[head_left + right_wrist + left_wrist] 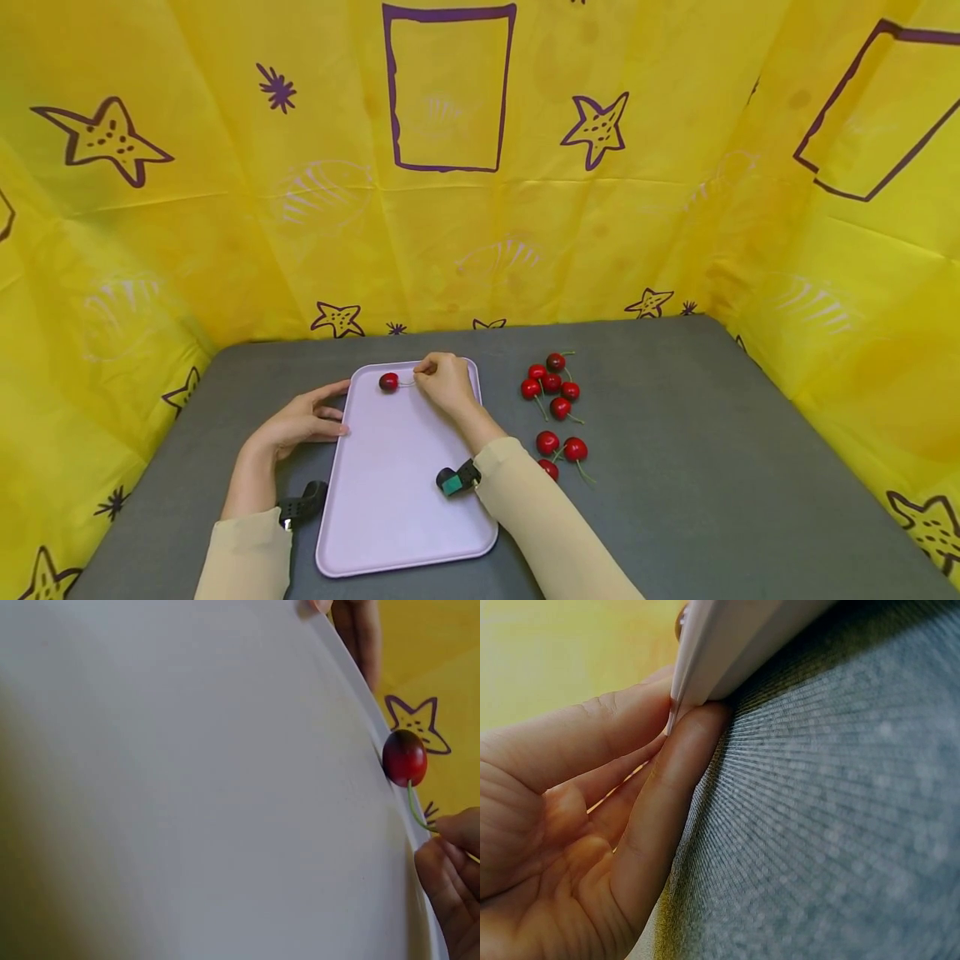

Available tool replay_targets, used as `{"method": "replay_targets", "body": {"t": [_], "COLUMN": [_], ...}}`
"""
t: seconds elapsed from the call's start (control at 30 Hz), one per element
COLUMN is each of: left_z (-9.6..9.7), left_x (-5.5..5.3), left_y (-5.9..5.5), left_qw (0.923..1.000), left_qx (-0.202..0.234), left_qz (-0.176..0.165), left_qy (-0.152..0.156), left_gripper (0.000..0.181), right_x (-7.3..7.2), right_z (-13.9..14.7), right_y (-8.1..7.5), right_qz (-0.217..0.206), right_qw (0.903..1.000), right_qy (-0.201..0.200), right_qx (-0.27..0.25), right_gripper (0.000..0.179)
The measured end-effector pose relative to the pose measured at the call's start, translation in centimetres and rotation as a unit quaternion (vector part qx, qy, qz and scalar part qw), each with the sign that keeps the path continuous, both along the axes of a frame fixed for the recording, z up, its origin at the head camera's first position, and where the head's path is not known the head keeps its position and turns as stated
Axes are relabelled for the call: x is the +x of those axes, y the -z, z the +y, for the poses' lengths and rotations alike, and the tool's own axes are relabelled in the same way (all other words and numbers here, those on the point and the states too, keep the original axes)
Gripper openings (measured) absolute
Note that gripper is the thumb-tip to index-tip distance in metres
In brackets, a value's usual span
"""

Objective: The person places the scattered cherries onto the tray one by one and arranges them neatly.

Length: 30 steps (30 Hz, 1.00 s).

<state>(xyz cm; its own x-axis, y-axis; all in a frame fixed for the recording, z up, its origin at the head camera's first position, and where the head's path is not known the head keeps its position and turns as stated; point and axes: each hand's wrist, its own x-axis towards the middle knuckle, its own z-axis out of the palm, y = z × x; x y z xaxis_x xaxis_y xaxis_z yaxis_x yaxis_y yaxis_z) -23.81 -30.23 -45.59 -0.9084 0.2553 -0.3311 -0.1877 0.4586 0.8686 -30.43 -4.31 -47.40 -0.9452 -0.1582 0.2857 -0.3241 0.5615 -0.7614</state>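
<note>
Pinching a cherry (388, 382) by its stem (415, 813) over the tray (390, 492) near eleven o'clock, the right hand (447, 387) sits toward one; the left hand (300, 421), fingers spread, touches the tray's edge at ten.

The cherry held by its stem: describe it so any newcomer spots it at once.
On the grey table, find the pale lilac tray. Near the tray's far end, the right hand pinches a thin stem; the red cherry is at that stem's other end. It alone is held; the other cherries lie on the table, right of the tray.
</note>
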Motion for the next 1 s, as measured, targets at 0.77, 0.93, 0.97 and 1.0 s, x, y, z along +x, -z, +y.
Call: {"method": "replay_targets", "body": {"t": [0.77, 0.93, 0.97, 1.0], "left_z": [0.0, 0.1, 0.1, 0.1], "left_x": [0.0, 0.1, 0.1, 0.1], "left_y": [0.1, 0.1, 0.1, 0.1], "left_qw": [0.9999, 0.9999, 0.9999, 0.9998], "left_qx": [0.015, 0.014, 0.016, 0.016], "left_qz": [0.006, 0.005, 0.003, 0.004], "left_qy": [0.005, 0.007, 0.004, 0.008], "left_gripper": [0.092, 0.092, 0.092, 0.092], "right_x": [-0.3, -0.1, 0.0, 0.1], "right_z": [3.5, 5.5, 6.0, 6.4], "right_y": [-4.5, -6.5, -6.9, -7.3], "right_qz": [-0.039, -0.020, -0.018, -0.016], "right_qw": [0.9956, 0.9941, 0.9935, 0.9928], "right_qy": [0.017, 0.012, 0.009, 0.007], "right_qx": [-0.084, -0.106, -0.112, -0.119], "right_gripper": [0.009, 0.011, 0.012, 0.012]}}
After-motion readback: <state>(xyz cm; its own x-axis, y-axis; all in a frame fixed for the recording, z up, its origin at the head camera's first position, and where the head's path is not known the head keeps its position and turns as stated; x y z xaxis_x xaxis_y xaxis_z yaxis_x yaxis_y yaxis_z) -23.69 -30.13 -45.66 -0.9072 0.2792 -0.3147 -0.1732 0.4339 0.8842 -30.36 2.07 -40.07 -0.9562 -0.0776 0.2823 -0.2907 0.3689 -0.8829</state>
